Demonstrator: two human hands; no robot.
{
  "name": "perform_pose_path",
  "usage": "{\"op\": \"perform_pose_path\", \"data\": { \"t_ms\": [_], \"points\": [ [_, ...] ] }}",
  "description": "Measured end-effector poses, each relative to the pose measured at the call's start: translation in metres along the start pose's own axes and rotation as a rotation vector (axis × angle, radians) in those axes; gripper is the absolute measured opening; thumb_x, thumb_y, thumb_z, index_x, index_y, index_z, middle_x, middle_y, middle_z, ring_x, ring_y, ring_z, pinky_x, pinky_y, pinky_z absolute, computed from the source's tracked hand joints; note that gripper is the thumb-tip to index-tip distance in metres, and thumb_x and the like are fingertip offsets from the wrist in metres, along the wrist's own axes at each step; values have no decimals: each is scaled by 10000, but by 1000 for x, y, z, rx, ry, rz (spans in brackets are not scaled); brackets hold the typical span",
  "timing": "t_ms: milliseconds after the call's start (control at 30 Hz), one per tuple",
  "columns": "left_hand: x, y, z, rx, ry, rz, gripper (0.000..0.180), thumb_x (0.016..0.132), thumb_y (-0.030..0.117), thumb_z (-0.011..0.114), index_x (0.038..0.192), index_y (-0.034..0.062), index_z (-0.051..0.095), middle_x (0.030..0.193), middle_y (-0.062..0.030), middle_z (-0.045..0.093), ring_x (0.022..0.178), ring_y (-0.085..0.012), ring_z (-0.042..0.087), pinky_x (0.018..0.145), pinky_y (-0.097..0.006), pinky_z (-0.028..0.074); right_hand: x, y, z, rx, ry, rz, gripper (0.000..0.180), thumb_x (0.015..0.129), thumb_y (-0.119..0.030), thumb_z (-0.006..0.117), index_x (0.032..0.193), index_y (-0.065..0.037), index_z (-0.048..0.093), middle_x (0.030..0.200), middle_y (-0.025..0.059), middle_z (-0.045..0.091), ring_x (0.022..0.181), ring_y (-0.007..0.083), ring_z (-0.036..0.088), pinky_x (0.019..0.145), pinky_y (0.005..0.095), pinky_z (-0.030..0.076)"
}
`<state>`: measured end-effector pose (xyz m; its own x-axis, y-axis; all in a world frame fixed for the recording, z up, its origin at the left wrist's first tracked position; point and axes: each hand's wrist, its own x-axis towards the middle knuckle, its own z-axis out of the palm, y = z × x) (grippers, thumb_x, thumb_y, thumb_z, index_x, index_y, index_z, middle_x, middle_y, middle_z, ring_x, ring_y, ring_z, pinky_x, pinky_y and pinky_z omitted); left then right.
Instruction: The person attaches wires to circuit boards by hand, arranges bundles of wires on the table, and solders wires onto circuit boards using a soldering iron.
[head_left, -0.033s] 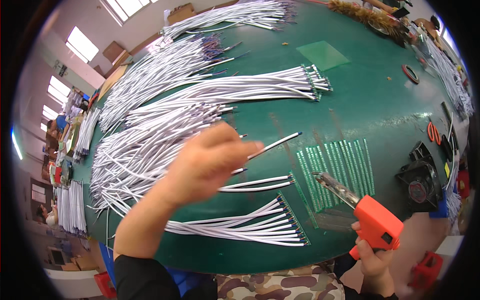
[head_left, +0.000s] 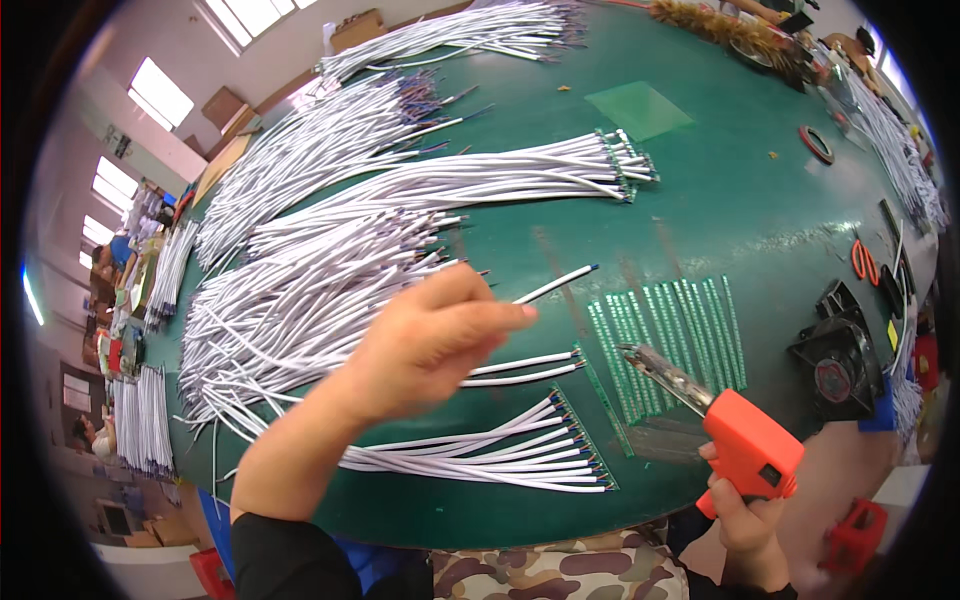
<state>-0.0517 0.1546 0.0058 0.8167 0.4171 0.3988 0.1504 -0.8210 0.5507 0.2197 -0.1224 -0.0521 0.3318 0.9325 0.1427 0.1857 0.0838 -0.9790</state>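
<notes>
My left hand [head_left: 425, 345] hovers over the table with its fingers drawn together in a pinch. A single white cable [head_left: 556, 284] with a blue wire end shows past its fingertips. Whether the fingers touch that cable is hidden. My right hand [head_left: 745, 520] is wrapped round the grip of an orange soldering gun [head_left: 752, 445]. Its metal tip points up-left over several narrow green circuit strips [head_left: 670, 340] lying side by side. Between the hands, two white cables [head_left: 520, 370] reach one green strip [head_left: 603, 405]. Nearer me, a fan of white cables [head_left: 500, 450] is joined to another strip [head_left: 585, 435].
Large bundles of white cables [head_left: 290, 290] cover the left of the green table [head_left: 720, 190]. At the right stand a small black fan [head_left: 838, 370] and orange-handled scissors [head_left: 864, 262]. A tape roll [head_left: 816, 145] and a translucent green sheet [head_left: 640, 110] lie farther back.
My left hand has shifted slightly right and nearer to me, while the single cable by its fingertips stays nearly in place. The soldering gun and right hand have hardly moved.
</notes>
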Motion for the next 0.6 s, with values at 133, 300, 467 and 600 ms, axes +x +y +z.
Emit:
{"op": "perform_pose_path", "data": {
  "t_ms": [133,300,467,600],
  "points": [
    [-12,0,30,-222,-32,-197,325,840,-65,727,1141,57,713,865,-31,582,737,-141,541,636,-285,445,0,-7,0,38,-8,103,345,842,-52,700,1165,63,651,977,146,727,716,121,640,712,304,534],
    [-10,0,43,-332,-69,-343,286,865,-48,718,1134,42,678,873,-16,577,751,-81,545,644,-229,458,-2,-3,0,52,32,49,336,844,-75,703,1148,64,671,881,102,713,691,161,638,720,328,539],
    [-12,0,49,-262,-86,-353,300,871,-23,725,1159,32,666,856,-32,596,715,-106,575,654,-250,492,-1,9,-10,-45,-105,-84,363,916,-85,673,1242,58,602,1114,158,709,689,95,573,688,283,503],
    [-8,3,56,-103,-114,-201,380,866,-56,688,1230,54,665,839,-80,618,711,-193,604,638,-307,497,-3,-3,-1,-34,24,115,340,868,-171,740,1133,37,693,930,107,713,749,207,647,741,343,535]
  ]
}}
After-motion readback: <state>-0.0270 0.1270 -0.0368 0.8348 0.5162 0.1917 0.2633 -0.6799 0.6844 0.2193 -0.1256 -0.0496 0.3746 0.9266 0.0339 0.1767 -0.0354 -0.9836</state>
